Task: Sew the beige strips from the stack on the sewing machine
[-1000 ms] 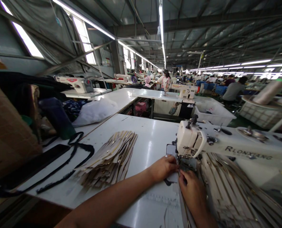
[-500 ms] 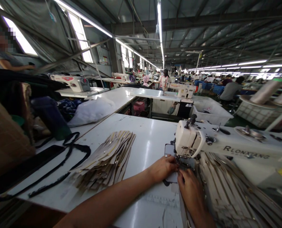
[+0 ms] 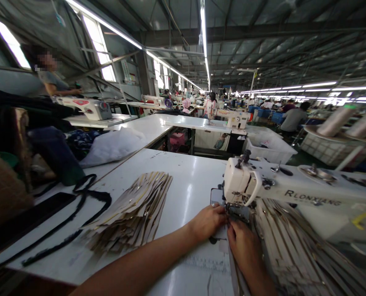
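Note:
My left hand (image 3: 210, 222) is bent at the presser foot of a white sewing machine (image 3: 240, 181), its fingers closed and pressed together; what they hold is hidden. Just right of it, fingertips almost touching, my right hand (image 3: 246, 246) is closed on a beige fabric strip (image 3: 237, 274), which hangs back toward me under the wrist. To the left on the tabletop lies a fanned stack of beige zippered pieces (image 3: 136, 207). Similar beige strips (image 3: 289, 242) lie in a long bundle beneath the machine arm, right of my right hand.
Black strips (image 3: 104, 201) curl over the left of the white table (image 3: 183, 172), near a white plastic bag (image 3: 116, 144). A white bin (image 3: 270, 144) stands behind the machine, thread cones (image 3: 337, 120) at right. A person (image 3: 55, 78) is at far left.
The view has shifted slightly, so the scene sits a little further left. Both hands stay by the presser foot. The person at far left has moved rightward into fuller view.

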`<act>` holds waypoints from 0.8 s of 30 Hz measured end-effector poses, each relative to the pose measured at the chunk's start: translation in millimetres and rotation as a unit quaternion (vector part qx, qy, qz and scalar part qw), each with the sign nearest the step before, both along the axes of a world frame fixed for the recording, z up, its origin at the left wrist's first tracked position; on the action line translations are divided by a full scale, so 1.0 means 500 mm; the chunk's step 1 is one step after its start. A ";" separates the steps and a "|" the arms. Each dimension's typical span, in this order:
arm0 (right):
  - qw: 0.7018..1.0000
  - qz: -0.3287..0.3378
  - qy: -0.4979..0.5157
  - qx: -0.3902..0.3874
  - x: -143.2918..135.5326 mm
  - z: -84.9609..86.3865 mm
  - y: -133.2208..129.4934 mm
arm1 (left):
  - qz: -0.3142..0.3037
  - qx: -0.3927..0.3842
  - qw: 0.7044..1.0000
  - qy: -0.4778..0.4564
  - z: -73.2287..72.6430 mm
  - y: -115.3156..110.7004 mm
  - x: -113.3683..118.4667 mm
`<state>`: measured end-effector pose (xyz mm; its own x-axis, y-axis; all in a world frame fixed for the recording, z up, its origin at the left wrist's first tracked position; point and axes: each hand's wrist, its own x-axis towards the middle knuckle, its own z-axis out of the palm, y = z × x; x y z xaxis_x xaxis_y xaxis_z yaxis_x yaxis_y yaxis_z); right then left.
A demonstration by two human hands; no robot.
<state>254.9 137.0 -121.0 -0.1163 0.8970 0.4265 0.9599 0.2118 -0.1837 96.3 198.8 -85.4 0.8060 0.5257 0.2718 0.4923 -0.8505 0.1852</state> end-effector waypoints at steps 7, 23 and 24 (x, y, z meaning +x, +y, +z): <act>1.000 -0.004 -0.026 0.009 -0.002 -0.007 0.001 | 0.029 -0.002 1.000 0.013 0.006 -0.010 0.007; 0.998 -0.033 -0.054 0.008 -0.007 -0.008 0.011 | 0.058 -0.023 0.998 -0.003 -0.001 -0.005 0.011; 0.998 -0.032 -0.052 0.007 -0.007 -0.008 0.010 | 0.055 -0.025 0.998 -0.009 0.000 -0.005 0.009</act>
<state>251.4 142.1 -124.8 -0.1043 0.8977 0.4281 0.9852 0.1521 -0.0789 101.0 196.3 -85.5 0.7379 0.6245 0.2560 0.5790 -0.7806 0.2356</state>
